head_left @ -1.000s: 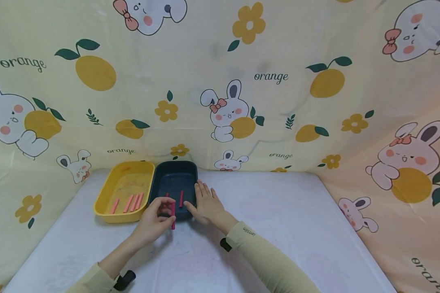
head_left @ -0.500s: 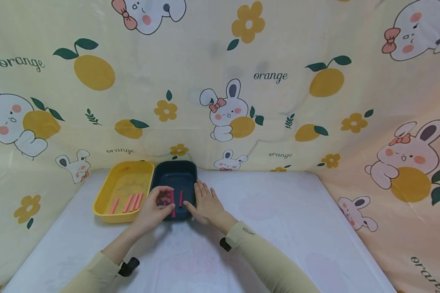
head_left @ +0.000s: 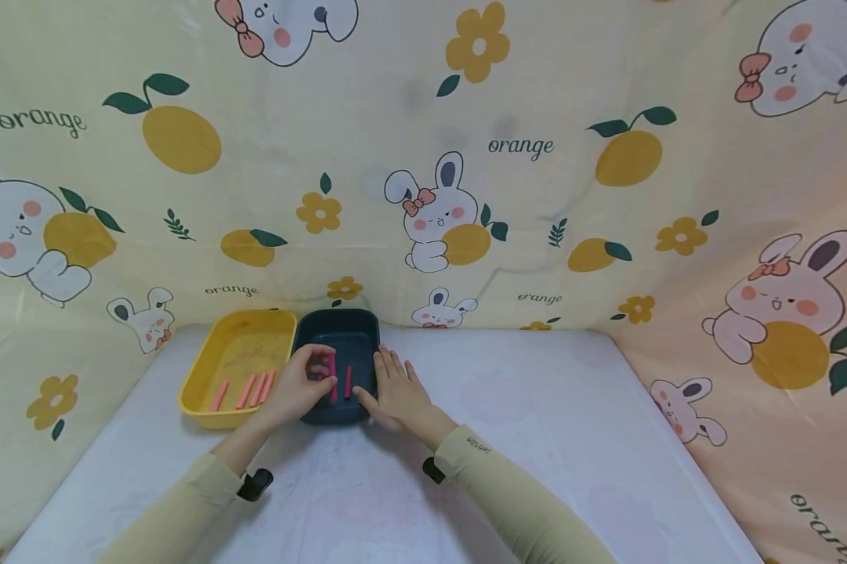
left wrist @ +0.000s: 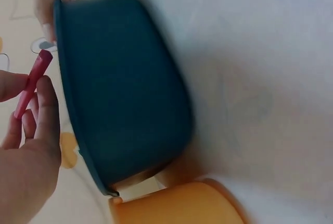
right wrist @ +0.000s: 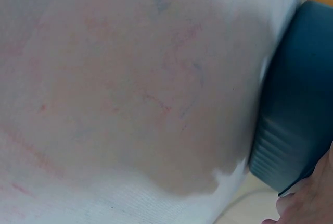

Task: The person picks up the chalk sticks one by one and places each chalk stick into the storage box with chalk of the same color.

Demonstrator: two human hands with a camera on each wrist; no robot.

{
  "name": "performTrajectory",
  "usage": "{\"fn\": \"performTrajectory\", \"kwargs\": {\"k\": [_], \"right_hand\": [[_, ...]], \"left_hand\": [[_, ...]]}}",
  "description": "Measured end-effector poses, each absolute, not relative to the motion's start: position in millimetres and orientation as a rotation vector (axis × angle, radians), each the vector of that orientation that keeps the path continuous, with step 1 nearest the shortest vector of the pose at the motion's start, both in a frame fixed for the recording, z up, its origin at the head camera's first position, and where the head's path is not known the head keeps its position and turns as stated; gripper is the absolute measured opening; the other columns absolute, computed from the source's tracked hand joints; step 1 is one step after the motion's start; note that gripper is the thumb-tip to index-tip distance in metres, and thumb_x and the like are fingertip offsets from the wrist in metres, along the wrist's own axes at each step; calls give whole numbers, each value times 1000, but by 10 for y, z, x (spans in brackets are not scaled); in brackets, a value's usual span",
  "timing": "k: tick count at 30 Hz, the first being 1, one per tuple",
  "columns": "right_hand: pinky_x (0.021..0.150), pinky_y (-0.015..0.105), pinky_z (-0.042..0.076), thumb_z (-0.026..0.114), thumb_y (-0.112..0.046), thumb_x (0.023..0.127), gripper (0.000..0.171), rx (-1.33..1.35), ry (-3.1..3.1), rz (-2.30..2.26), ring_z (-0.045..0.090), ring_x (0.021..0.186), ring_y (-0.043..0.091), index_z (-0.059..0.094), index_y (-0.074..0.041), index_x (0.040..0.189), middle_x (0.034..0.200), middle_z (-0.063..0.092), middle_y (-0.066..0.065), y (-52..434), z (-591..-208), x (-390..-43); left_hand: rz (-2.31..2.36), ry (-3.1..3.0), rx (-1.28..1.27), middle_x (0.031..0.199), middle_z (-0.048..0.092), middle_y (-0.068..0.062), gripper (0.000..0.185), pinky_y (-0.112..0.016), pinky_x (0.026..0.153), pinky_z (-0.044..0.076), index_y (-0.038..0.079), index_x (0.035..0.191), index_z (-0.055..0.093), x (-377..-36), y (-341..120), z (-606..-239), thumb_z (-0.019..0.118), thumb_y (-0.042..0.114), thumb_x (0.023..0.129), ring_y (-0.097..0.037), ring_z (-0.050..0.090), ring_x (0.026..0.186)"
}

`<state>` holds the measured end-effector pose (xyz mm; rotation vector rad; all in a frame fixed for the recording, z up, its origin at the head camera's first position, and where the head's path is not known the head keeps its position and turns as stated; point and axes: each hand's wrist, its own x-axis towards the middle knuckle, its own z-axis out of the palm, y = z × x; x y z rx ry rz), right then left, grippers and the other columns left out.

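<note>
A cream cloth backdrop (head_left: pixel 522 149) printed with rabbits, oranges and the word "orange" fills the upper half of the head view and wraps round both sides. Below it lies a white table (head_left: pixel 508 423), its cover faintly marked with pink scribbles.

At about ten o'clock from the table's middle, against the backdrop, two shallow trays sit side by side, touching. The yellow tray (head_left: pixel 215 415) is at nine o'clock of the pair and holds four pink sticks (head_left: pixel 247 389) lying roughly parallel near its front. The dark blue tray (head_left: pixel 356 329) is at three o'clock of the yellow one.

Two arms in beige sleeves reach in from six o'clock. The right hand (head_left: pixel 395 395) lies flat with its fingers straight and relaxed, pressed against the blue tray's right wall and holding nothing — it looks placed there to steady the tray so that it cannot slide. The wrist view on that side shows only the tray's outer wall and the table cover.

The left hand (head_left: pixel 299 388) hovers over the blue tray's left half, thumb and fingertips pinched narrowly round a darker pink-red stick (head_left: pixel 333 382). The stick is held upright-to-tilted just above the tray floor — a light fingertip hold suited to so thin a piece. The left wrist view shows the same stick (left wrist: pixel 32 83) between thumb and forefinger, beside the tray's rim.

One more red stick (head_left: pixel 349 381) lies in the blue tray, just at three o'clock of the held one, near the right hand.
</note>
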<state>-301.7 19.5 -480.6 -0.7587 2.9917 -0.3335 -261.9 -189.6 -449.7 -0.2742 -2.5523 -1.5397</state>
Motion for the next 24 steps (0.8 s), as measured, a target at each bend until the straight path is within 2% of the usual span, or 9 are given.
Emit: {"fn": "performTrajectory", "kwargs": {"k": [5,10,17,24], "right_hand": [[127,50,14,29,-64,106,86,-766,2991,-342,13,160,28,17,-3,165,174,11,11,199,-4824,-3024],[127,50,14,29,-64,106,86,-767,2986,-348,12,160,28,16,-3,165,174,10,11,199,-4833,-3031],[127,50,14,28,-64,106,86,-764,2983,-349,12,160,27,15,-4,166,174,10,11,206,-4824,-3024],[127,50,14,27,-65,106,86,-772,2984,-340,13,160,27,16,-4,166,174,10,11,205,-4817,-3025]], "left_hand": [[-1521,-2617,-244,130,56,-23,45,-25,70,55,-1,137,53,-2706,-1910,-4529,69,-2,95,-33,62,106],[-1500,-2688,-221,129,56,-23,46,-29,78,55,-4,138,52,-2796,-1903,-4548,68,-4,95,-32,64,106],[-1470,-2765,-180,126,60,-24,45,-38,82,59,-4,136,55,-2941,-1894,-4593,69,-3,94,-33,66,103],[-1395,-2905,-156,122,64,-18,43,-40,86,57,-2,135,58,-3069,-1893,-4625,70,1,94,-27,67,101]]}}
